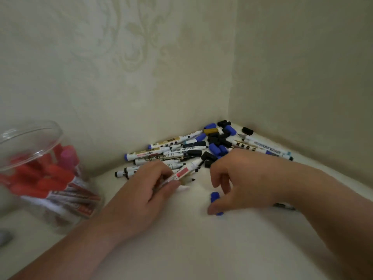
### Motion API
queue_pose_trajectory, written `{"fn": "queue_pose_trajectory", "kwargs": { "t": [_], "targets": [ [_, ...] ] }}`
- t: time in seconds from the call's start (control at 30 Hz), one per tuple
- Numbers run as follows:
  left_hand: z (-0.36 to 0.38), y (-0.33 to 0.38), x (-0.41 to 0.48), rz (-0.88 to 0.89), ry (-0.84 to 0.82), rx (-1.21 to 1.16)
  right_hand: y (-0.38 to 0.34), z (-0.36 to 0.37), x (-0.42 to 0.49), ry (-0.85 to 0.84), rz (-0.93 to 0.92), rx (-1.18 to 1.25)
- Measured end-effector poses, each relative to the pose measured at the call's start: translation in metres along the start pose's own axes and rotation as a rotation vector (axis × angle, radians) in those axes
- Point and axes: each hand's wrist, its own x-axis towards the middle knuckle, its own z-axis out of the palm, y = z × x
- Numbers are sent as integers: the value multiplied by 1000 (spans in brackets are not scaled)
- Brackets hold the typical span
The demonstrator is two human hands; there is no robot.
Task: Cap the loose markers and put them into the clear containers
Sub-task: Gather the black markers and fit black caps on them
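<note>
The marker with the red label (182,173) is in the left hand (149,186), whose fingers are curled round its barrel; its bare black tip points right, toward the heap. A second bare tip shows just below it, and I cannot tell whether the hand holds that one too. Just to the right, the right hand (242,178) pinches a blue cap (215,196) between thumb and curled fingers, low over the white tabletop (191,249), a little apart from the marker's tip. Behind both hands, pushed into the corner where the two pale walls (141,67) meet, lies a heap of markers (171,153), mostly white barrels with black or blue ends, many uncapped. Loose blue and black caps (219,143) are bunched at the heap's far right side. One more marker (284,207) lies partly hidden beside the right forearm. Well to the left stands a clear container (30,138), open at the top, with red-capped markers (50,178) leaning inside it.
</note>
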Motion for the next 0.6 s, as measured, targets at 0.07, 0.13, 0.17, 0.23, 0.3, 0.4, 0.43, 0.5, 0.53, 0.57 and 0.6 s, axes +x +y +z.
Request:
{"fn": "queue_pose_trajectory", "kwargs": {
  "t": [0.07, 0.13, 0.17, 0.23, 0.3, 0.4, 0.43, 0.5, 0.53, 0.57, 0.6],
  "targets": [
    [-3, 6, 0, -137, 89, -169, -9, 5, 1, -42, 6, -74],
    [-3, 10, 4, -224, 155, -372, -17, 8, 2, -81, 14, -116],
    [-3, 11, 6, -247, 167, -460, -19, 9, 3, -87, 11, -121],
    [-2, 8, 13, -259, 158, -532, -20, 12, 4, -95, -1, -115],
    [-1, 6, 20, -263, 149, -567, -19, 14, 4, -109, -12, -89],
    [1, 11, 31, -237, 191, -634, -9, 10, 5, -89, 10, -21],
    [4, 14, 35, -225, 208, -657, -2, 7, 5, -43, 15, 13],
    [10, 22, 39, -192, 218, -640, 18, -2, 5, 112, 20, 230],
    [14, 25, 39, -158, 210, -582, 29, -6, 5, 200, 8, 391],
    [18, 26, 39, -110, 198, -479, 39, -9, 5, 276, -5, 569],
    [22, 28, 40, -57, 186, -363, 48, -11, 5, 327, -9, 745]
  ]
}}
